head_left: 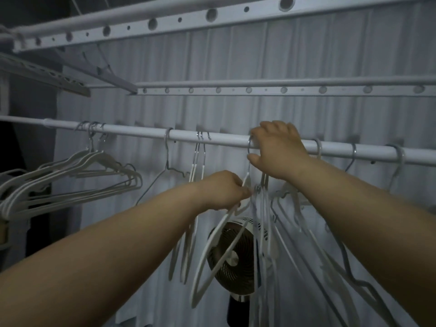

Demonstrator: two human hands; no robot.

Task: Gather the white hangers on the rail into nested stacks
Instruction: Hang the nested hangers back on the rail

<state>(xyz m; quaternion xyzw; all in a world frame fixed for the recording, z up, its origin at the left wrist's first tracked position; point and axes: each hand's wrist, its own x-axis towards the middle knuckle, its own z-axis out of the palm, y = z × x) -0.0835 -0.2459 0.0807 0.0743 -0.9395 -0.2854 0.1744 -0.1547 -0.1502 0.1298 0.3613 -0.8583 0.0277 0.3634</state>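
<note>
A white rail point(226, 139) runs across the view, sloping down to the right. A nested stack of white hangers point(77, 178) hangs at its left end. One thin wire hanger point(167, 161) and a pair of white hangers point(197, 208) hang further along. My right hand point(277, 149) grips the metal hooks of a bunch of hangers point(271, 232) at the rail. My left hand point(224, 190) pinches the neck of a white hanger point(219, 246) of that bunch. More hooks point(354, 153) sit on the rail to the right.
A round fan point(232, 256) on a dark stand is behind the hanging bunch. White pleated curtain point(236, 109) fills the background. Perforated drying-rack bars point(212, 16) cross overhead, and another bar point(283, 89) runs at mid height.
</note>
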